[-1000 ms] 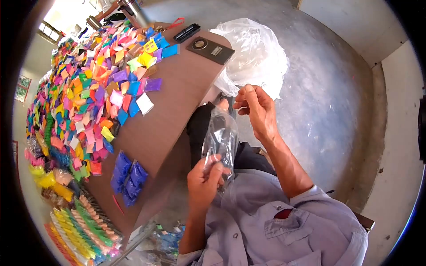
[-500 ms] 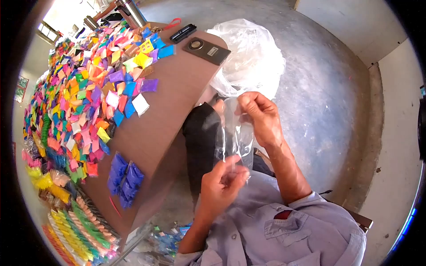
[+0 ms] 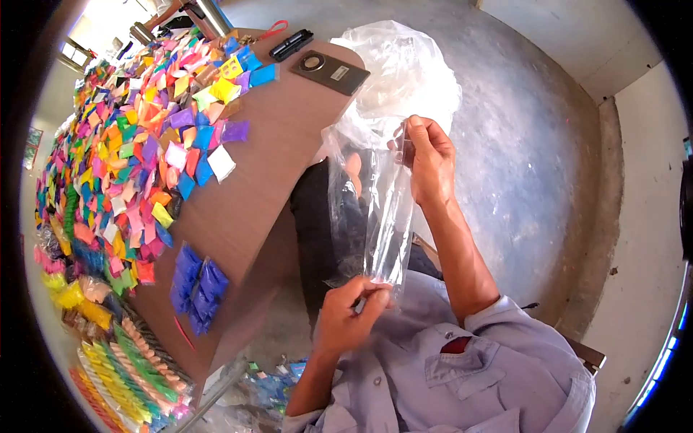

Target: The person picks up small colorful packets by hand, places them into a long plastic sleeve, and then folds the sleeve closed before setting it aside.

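A clear plastic bag (image 3: 386, 216), long and flat with nothing visible in it, is stretched between my two hands over my lap. My left hand (image 3: 354, 314) pinches its lower end, close to my shirt front. Higher up, my right hand (image 3: 433, 155) grips the bag's upper right edge between thumb and fingers. Just beyond the right hand stands a large white translucent plastic sack (image 3: 404, 65) by the table corner.
On the brown table (image 3: 253, 187) to my left lies a big heap of small colourful packets (image 3: 137, 159). Blue packets (image 3: 198, 289), a red stick (image 3: 184, 333), a phone (image 3: 330, 72), a black object (image 3: 291, 45) and a metal flask (image 3: 213, 18) lie there too.
My right hand has moved up and my left hand slightly down and left, drawing the clear bag out longer and spreading it wider. The view has shifted slightly.
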### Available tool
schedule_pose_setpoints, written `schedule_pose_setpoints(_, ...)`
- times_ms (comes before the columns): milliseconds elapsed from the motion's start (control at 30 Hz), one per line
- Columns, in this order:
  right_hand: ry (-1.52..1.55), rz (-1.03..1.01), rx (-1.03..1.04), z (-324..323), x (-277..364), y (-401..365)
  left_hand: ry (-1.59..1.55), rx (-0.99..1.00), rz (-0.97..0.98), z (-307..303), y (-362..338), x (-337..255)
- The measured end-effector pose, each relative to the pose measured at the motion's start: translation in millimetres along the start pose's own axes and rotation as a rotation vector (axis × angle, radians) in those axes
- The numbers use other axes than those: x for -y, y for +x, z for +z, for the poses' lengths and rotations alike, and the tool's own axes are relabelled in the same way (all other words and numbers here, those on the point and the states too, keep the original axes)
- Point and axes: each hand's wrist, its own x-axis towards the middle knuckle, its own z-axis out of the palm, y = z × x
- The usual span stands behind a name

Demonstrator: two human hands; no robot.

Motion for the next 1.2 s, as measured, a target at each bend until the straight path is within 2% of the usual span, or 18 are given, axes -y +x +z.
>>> schedule_pose_setpoints(67, -0.095, -0.016, -0.044, -1.3, -5.1, 0.5, -0.012, -0.009, 0.036, -2.7, -0.3, 10.8)
schedule_pose_setpoints(133, -0.080, -0.005, 0.006, 3.5, -7.9, -3.3, 0.249, 0.061, 0.231, -3.9, 2.9, 10.4)
schedule_pose_setpoints(200, -0.116, 0.049, -0.036, 10.1, -0.1, -8.2, 0.221, 0.086, 0.189, 1.5, 1.8, -1.5)
schedule_pose_setpoints(267, -0.019, 0.068, 0.023, 16.1, 4.2, -9.6, 0.191, 0.107, 0.148, 3.1, 1.0, -5.4)
schedule_pose_setpoints(333, 0.036, 0.049, 0.056, 19.4, -0.2, -7.6, 0.319, 0.091, 0.081, 2.7, 0.6, -4.8)
schedule_pose_setpoints(500, 0.075, 0.012, 0.177, 15.9, -18.5, -3.4, 0.457, 0.063, 0.120, -7.1, 1.3, 7.0)
schedule_pose_setpoints(600, 0.021, -0.018, 0.111, 18.3, -29.1, -7.0, 0.501, 0.038, 0.151, -13.3, -1.7, 19.8)
schedule_pose_setpoints(667, -0.103, 0.037, 0.059, 19.6, -34.1, -11.2, 0.511, 0.015, 0.160, -17.1, -4.7, 26.5)
schedule_pose_setpoints(767, -0.040, 0.073, 0.008, 26.6, -46.6, -17.5, 0.566, -0.058, 0.082, -21.7, -11.0, 30.6)
schedule_pose_setpoints(833, -0.011, 0.107, -0.015, 28.6, -53.7, -21.9, 0.494, -0.053, 0.037, -22.6, -15.0, 32.5)
schedule_pose_setpoints(900, 0.027, 0.149, 0.139, 29.0, -57.0, -24.4, 0.406, -0.069, -0.010, -26.0, -19.0, 28.0)
schedule_pose_setpoints(933, 0.027, 0.153, 0.140, 30.4, -57.9, -25.4, 0.315, -0.083, -0.054, -27.8, -20.9, 26.6)
schedule_pose_setpoints(967, 0.007, 0.146, 0.139, 32.6, -58.2, -26.8, 0.313, -0.085, -0.057, -33.1, -21.6, 29.0)
schedule_pose_setpoints(1033, -0.072, 0.108, 0.129, 38.0, -59.3, -27.0, 0.209, -0.134, 0.115, -46.3, -17.7, 33.8)
schedule_pose_setpoints(1067, -0.072, 0.109, 0.133, 41.4, -60.3, -28.1, 0.208, -0.138, 0.115, -45.9, -11.8, 32.3)
schedule_pose_setpoints(1133, -0.069, 0.121, 0.130, 47.2, -61.7, -33.6, -0.104, -0.197, 0.096, -42.8, 0.5, 28.4)
schedule_pose_setpoints(1167, -0.069, 0.122, 0.133, 47.2, -64.7, -33.3, -0.107, -0.173, 0.001, -44.1, 5.3, 35.8)
schedule_pose_setpoints(1200, -0.093, 0.090, 0.151, 45.9, -69.3, -31.4, -0.106, -0.175, 0.004, -44.1, 9.1, 38.5)
